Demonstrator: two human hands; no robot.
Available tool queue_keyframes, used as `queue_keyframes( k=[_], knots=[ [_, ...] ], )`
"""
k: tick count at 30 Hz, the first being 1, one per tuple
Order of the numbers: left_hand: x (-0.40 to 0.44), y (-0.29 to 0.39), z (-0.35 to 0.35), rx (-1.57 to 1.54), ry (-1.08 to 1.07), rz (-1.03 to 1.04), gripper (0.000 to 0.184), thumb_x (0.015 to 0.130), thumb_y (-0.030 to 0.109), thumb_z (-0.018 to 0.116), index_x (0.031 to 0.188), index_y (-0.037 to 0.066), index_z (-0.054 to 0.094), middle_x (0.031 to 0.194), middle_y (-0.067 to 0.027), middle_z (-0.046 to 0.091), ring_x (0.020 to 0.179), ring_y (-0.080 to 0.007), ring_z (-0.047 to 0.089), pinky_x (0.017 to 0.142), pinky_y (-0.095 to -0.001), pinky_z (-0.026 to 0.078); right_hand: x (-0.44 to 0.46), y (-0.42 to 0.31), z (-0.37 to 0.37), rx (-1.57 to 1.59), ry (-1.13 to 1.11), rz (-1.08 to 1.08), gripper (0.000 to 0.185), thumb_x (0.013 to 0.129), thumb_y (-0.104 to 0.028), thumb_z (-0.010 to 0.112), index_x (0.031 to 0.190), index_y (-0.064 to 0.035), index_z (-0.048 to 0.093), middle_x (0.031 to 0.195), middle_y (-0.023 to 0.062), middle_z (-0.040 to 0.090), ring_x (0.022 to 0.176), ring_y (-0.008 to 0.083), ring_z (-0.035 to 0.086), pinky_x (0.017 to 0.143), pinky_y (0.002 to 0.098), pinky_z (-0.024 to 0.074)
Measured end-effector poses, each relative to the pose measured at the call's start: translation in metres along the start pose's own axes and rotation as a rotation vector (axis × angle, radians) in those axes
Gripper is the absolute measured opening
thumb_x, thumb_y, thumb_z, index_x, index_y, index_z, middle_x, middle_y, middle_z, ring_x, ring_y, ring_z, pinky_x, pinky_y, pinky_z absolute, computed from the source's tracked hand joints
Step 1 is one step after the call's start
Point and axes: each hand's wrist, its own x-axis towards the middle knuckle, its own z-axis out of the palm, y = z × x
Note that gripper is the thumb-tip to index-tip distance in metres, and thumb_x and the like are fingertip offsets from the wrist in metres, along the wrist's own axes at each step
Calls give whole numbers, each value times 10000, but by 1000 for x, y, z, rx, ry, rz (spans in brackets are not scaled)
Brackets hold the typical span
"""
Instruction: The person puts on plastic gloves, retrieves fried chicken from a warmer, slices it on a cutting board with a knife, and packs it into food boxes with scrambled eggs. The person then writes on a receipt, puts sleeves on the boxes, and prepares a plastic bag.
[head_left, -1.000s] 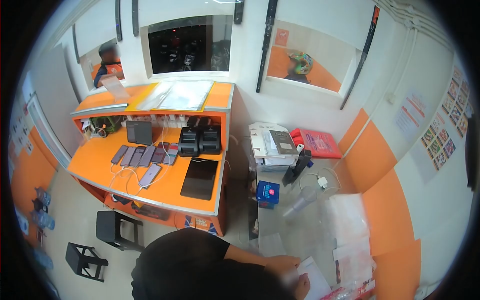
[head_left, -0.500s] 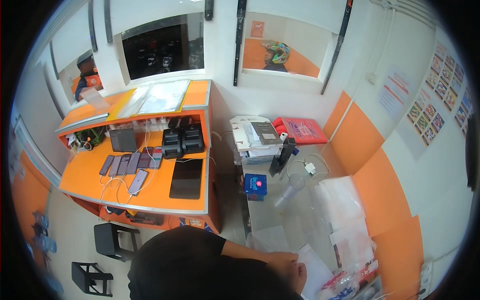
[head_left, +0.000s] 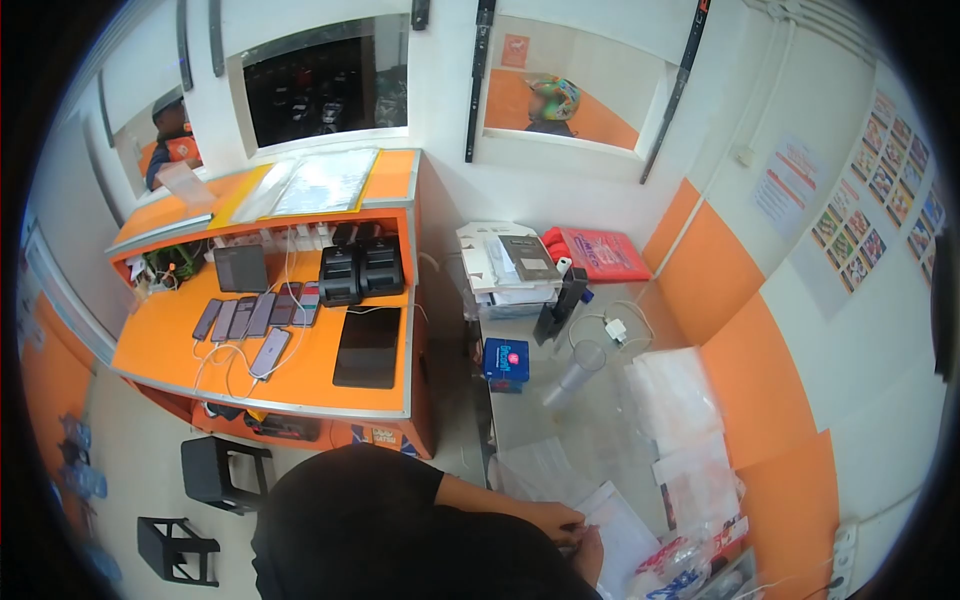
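My left hand [head_left: 557, 520] reaches in from a black sleeve at the bottom centre, its fingers curled. My right hand [head_left: 589, 554] is close against it, fingers bent inward, its lower part cut off by my dark clothing. The two meet at the fingertips over the left edge of a white sheet of paper [head_left: 622, 525]. Whatever sits between the fingers is too small to make out. A clear plastic sheet or bag [head_left: 540, 470] lies just beyond my left hand. To the right of the paper is a bundle of printed plastic packaging [head_left: 680, 565].
On the grey table stand a clear cylinder [head_left: 577, 372], a blue box [head_left: 506, 362] and a stack of papers [head_left: 510, 265]. Left is an orange counter [head_left: 190, 345] with several phones, a tablet [head_left: 367, 346] and black chargers [head_left: 362, 270]. Black stools [head_left: 225, 475] stand on the floor.
My hands have drawn closer together at the fingertips, with more of the paper's left edge showing. The whole view has shifted slightly left and up; objects on the table stay put.
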Motion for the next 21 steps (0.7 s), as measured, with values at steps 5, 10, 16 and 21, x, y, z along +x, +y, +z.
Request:
queue_keyframes(
  k=[5, 10, 16, 21],
  knots=[
    [-3, 2, -1, -250, 93, -75, 137, 975, 168, 559, 952, 49, 496, 862, -79, 625, 835, -177, 619, 765, -317, 495, 10, 36, -28, 305, -14, 20, 323, 1009, -373, 507, 1035, -50, 515, 981, 113, 616, 874, 201, 575, 826, 373, 476],
    [7, -18, 3, -784, 244, -155, 42, 997, 111, 510, 984, 89, 476, 926, -69, 622, 892, -166, 637, 846, -305, 536, 4, 22, -32, 524, 21, -43, 166, 1015, -239, 521, 981, -76, 520, 974, 99, 625, 903, 226, 584, 849, 385, 478],
    [6, 3, -17, -1309, 396, -368, 55, 987, 94, 504, 967, 125, 463, 897, -14, 580, 868, -159, 626, 807, -288, 542, 11, 38, -114, 958, -513, 52, 243, 1033, -230, 458, 991, -29, 587, 926, 104, 638, 864, 246, 610, 871, 371, 481],
    [26, -14, -25, -1298, 360, -72, 125, 930, 35, 444, 949, 157, 428, 753, 17, 465, 630, -93, 453, 560, -239, 386, -52, -26, -64, 297, 182, 61, 199, 924, -221, 663, 929, -44, 572, 822, 15, 555, 759, 123, 521, 674, 266, 455]
  ],
)
